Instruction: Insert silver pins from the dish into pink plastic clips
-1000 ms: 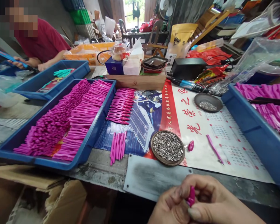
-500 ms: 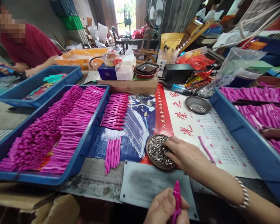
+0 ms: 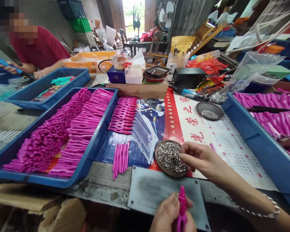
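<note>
The left hand (image 3: pixel 170 214) grips a small magenta plastic clip (image 3: pixel 182 206) low at the frame's bottom edge, above the grey metal plate (image 3: pixel 149 188). Fingers and thumb are pressed around the clip's middle, its rounded tip standing upward and its two legs hanging below. The clip looks light, stiff and smooth — likely a little slippery, so a hold across its flat sides near the middle seems safest; the thin legs would probably flex if squeezed.

The right hand (image 3: pixel 199 159) reaches over the round dark dish of small silver metal pins (image 3: pixel 169 154), fingertips drawn together at the dish's right rim; whether a pin is pinched between them cannot be told. The pins look tiny, hard and prone to roll — best taken singly between thumb and forefinger.

Beside the dish lies a short row of magenta clips (image 3: pixel 120 156), and further left a long blue plastic tray (image 3: pixel 87 161) packed with more. Another blue tray (image 3: pixel 256 141) stands on the right. A person in a red shirt (image 3: pixel 43 48) works at the far left.
</note>
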`<state>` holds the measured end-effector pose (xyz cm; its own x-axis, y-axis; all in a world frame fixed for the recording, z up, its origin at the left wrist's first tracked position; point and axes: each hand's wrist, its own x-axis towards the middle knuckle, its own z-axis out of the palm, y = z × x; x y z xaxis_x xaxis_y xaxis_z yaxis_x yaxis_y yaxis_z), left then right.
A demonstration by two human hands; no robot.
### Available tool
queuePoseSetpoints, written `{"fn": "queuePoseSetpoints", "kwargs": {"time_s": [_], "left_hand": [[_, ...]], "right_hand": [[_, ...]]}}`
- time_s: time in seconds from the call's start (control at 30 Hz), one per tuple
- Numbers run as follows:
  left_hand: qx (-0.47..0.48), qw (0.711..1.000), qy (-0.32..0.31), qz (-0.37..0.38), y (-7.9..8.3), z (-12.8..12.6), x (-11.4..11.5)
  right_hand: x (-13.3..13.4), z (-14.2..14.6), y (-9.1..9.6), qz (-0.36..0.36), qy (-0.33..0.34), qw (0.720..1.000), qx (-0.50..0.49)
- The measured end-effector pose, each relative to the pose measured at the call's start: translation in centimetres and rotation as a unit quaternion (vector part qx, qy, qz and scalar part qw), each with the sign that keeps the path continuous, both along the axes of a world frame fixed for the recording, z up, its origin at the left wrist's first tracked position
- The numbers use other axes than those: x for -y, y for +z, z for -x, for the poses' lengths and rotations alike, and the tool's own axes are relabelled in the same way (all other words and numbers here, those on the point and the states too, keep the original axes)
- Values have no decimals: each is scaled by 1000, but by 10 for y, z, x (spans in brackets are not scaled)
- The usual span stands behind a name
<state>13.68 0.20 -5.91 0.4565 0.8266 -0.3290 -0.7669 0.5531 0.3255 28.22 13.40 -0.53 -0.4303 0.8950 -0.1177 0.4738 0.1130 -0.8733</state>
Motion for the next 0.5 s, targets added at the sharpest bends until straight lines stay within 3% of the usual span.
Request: {"fn": "queuePoseSetpoints", "kwargs": {"time_s": [0.03,0.1,0.17,0.23,0.4,0.5], "left_hand": [[2,1000,6,6,2,0,0],[3,1000,17,18,4,0,-1],[1,1000,21,21,4,0,-2],[-8,1000,12,17,4,-2,-2],[-41,999,13,30,9,-9,-4],[-45,997,25,48,14,-13,-2]], "right_hand": [[5,-1,2,73,-13,995,-61],[20,-4,4,220,-44,958,-180],[37,-6,4,293,-55,921,-250],[55,-6,3,289,-43,918,-270],[82,-4,3,173,-14,962,-209],[87,-5,3,127,-15,972,-198]]}}
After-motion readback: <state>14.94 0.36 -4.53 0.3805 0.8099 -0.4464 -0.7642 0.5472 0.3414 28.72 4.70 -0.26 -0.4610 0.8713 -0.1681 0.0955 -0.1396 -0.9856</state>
